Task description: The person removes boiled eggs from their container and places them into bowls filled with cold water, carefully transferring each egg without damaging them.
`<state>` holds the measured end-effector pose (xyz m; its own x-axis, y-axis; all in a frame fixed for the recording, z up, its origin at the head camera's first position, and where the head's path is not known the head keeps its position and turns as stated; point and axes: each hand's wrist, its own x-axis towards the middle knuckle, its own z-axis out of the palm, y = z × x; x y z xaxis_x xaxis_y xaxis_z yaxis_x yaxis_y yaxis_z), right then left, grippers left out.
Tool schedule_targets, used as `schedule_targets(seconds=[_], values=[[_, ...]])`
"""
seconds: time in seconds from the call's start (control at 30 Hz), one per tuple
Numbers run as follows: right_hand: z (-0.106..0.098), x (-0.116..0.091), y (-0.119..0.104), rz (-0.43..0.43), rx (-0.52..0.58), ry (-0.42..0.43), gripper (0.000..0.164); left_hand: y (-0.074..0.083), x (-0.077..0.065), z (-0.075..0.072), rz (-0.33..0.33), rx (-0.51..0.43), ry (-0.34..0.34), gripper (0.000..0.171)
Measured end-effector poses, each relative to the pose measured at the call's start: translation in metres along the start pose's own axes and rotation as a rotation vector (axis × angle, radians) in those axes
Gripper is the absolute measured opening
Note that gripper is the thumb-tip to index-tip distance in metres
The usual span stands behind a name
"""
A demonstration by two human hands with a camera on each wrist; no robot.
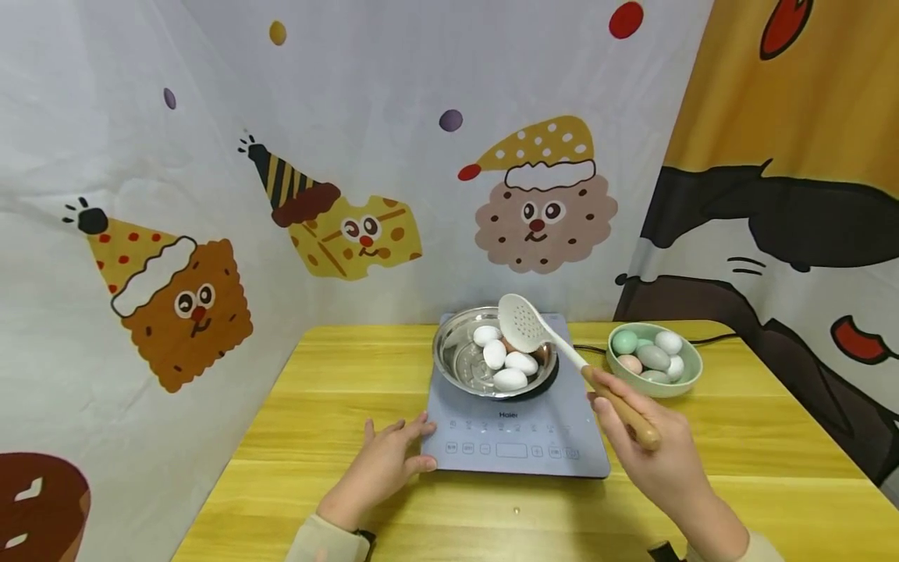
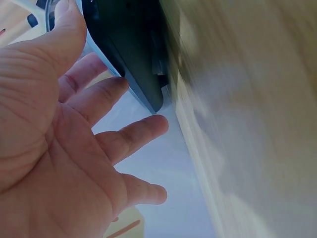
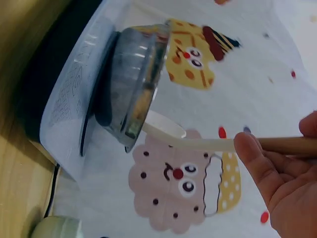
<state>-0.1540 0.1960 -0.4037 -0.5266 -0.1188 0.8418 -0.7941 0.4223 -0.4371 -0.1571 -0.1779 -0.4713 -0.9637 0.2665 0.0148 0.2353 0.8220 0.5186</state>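
My right hand (image 1: 649, 445) grips the wooden handle of a white slotted spoon (image 1: 524, 323). Its perforated bowl is tilted over the right side of a steel pot (image 1: 449, 361), hiding part of the inside. Several white eggs (image 1: 509, 380) lie in the pot, with a brown one (image 1: 539, 352) partly covered by the spoon. The pot stands on a grey induction cooker (image 1: 516, 460). At the cooker's left edge, my left hand (image 1: 382, 464) has its fingers spread; in the left wrist view its fingertips (image 2: 119, 83) reach the cooker's side.
A pale green bowl (image 1: 691, 375) of white, green, grey and pinkish eggs (image 1: 653, 357) stands right of the cooker. A black cord (image 1: 590, 348) runs behind it. The wooden table (image 1: 337, 375) meets a cartoon-printed cloth (image 1: 393, 86) at the back.
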Motion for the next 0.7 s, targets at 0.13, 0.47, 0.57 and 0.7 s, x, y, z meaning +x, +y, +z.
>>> schedule_targets(seconds=[0.13,0.47,0.57,0.7], values=[[0.011,0.007,0.001,-0.098,-0.073,-0.056,0.037,0.001,-0.001,0.0,0.007,0.008,0.006,0.063],[0.03,0.013,-0.005,-0.1,0.022,-0.177,0.046,0.004,-0.001,-0.003,0.009,0.027,0.015,0.063],[0.032,0.01,-0.008,-0.071,0.064,-0.169,0.046,0.004,0.0,-0.003,0.009,0.028,0.012,0.063],[0.028,0.003,-0.014,0.078,0.157,-0.144,0.042,0.004,0.0,-0.004,0.006,0.026,0.002,0.064]])
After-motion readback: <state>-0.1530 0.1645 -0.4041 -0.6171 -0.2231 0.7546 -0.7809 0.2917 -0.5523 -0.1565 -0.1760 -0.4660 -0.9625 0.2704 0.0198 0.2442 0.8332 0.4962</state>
